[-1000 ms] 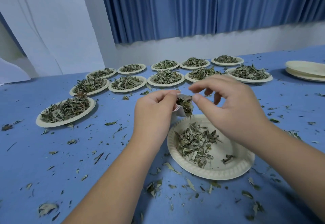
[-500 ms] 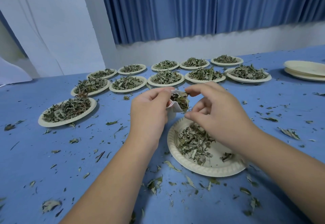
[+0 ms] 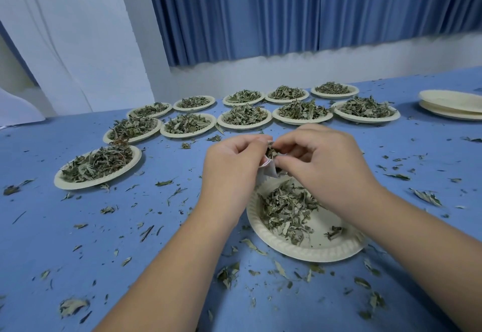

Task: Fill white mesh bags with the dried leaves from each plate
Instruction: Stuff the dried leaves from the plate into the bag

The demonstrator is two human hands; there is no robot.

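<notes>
A small white mesh bag stuffed with dried leaves hangs above the far rim of a paper plate. My left hand grips the bag's left edge. My right hand pinches the bag's opening from the right, with fingers curled over the leaves sticking out of it. A loose pile of dried leaves lies on the left half of the plate, and a small clump lies near the plate's right side. Most of the bag is hidden between my hands.
Several paper plates heaped with dried leaves stand in two rows at the back, and one more stands at the left. A stack of bare plates sits at the far right. Leaf scraps litter the blue tablecloth.
My right hand has closed in on the bag's mouth, from spread fingers above it to a pinch on its opening. The left hand kept its grip, and both hands drifted slightly away from me.
</notes>
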